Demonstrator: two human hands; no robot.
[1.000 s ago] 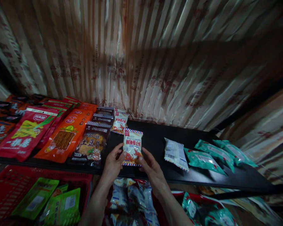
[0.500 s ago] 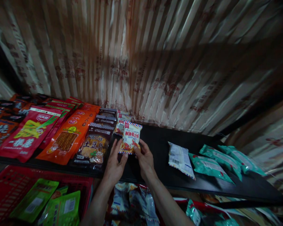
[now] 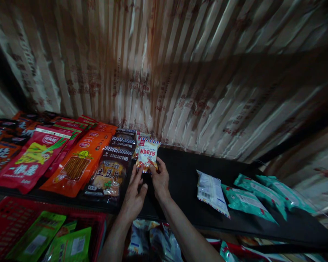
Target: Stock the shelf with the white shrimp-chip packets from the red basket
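Observation:
A small white snack bag (image 3: 147, 151) with red lettering and striped ends lies tilted against a similar bag (image 3: 139, 136) behind it, which is mostly covered. My right hand (image 3: 161, 180) pinches its lower right corner, thumb on the front. The fingers of my left hand (image 3: 133, 194) are stretched out, tips touching the bag's lower left edge and thumb apart. Just left of my left hand, dark brown bags of potato chips (image 3: 109, 173) overlap in a row on the black shelf (image 3: 177, 174).
Orange bags (image 3: 75, 163), red bags (image 3: 35, 156) and black-orange bags (image 3: 1, 149) fill the shelf's left. A white bag (image 3: 211, 191) and teal bags (image 3: 247, 200) lie rightward. Below are a red basket (image 3: 57, 205) with green packets (image 3: 39, 233) and more bags (image 3: 153, 238). Crinkled sheeting (image 3: 158, 72) hangs behind.
Both hands have pushed the white snack bag slightly back and left, so it now covers more of the bag behind. My left thumb has come away from it. The view has shifted a little.

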